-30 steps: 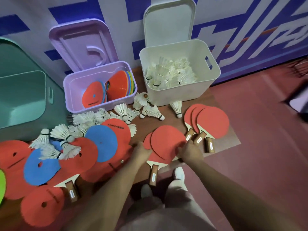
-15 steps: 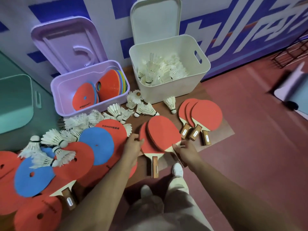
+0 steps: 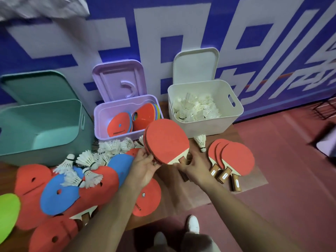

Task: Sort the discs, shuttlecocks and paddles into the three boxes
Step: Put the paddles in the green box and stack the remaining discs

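Observation:
Both hands hold a small stack of red paddles (image 3: 166,140) lifted above the mat. My left hand (image 3: 143,165) grips the stack's left edge; my right hand (image 3: 192,165) holds the handles below. Three more red paddles (image 3: 236,160) lie on the mat to the right. Red and blue discs (image 3: 60,193) and loose shuttlecocks (image 3: 85,164) lie at the left. A green box (image 3: 41,122) stands open at the far left with nothing visible inside. The purple box (image 3: 116,110) holds discs and cones, the white box (image 3: 203,104) shuttlecocks.
One shuttlecock (image 3: 201,141) lies in front of the white box. The box lids lean against the blue and white wall behind. A green disc (image 3: 7,210) sits at the left edge. My shoes (image 3: 192,224) stand on the red floor below the mat.
Both hands gathered the two overlapping paddles off the mat and raised them as a stack toward the boxes. The camera swung left, bringing the green box into fuller view.

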A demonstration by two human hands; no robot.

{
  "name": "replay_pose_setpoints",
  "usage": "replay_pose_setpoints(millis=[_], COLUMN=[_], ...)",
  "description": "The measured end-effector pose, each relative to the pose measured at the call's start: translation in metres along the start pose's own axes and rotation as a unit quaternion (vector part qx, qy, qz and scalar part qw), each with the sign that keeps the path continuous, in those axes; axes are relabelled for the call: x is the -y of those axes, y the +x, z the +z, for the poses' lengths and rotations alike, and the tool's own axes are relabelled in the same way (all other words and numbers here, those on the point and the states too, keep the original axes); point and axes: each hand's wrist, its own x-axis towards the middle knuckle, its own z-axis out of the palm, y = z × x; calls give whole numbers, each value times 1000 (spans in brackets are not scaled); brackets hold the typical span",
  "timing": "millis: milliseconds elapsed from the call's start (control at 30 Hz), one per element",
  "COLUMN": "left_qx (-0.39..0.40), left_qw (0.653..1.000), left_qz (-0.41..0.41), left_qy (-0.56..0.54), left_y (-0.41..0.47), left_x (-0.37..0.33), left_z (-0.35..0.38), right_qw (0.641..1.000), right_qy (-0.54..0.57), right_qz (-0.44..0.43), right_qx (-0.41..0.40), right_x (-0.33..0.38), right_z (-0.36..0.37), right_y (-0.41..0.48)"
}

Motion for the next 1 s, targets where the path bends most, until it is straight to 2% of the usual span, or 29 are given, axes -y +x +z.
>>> replay_pose_setpoints(millis=[100, 200, 300, 400, 500, 600, 733, 833, 1000], left_qx=[4, 18, -21, -87, -137, -185, -206, -213, -234], left_qw=[999, 995, 994, 993, 976, 961, 948, 948, 950], left_qz=[18, 27, 22, 73, 140, 156, 169, 173, 175], left_qy=[-41, -89, -109, -21, 93, 137, 174, 163, 110], left_y=[-5, -11, -17, -21, -28, -39, -49, -53, -40], left_x=[-13, -29, -52, -83, -111, -139, -180, -212, -267], left_z=[-5, -13, -14, -19, -28, -36, -65, -97, -162], right_qw=[994, 987, 976, 965, 946, 924, 912, 897, 861], right_qy=[-47, -89, -115, -127, -151, -200, -189, -232, -353], right_qz=[-44, -83, -120, -157, -204, -236, -246, -268, -313], right_qx=[88, 109, 138, 166, 204, 225, 270, 263, 191], right_x=[16, 27, 43, 59, 72, 89, 118, 143, 178], right_z=[0, 5, 9, 12, 22, 41, 77, 115, 201], right_y=[4, 11, 21, 32, 48, 64, 75, 85, 117])
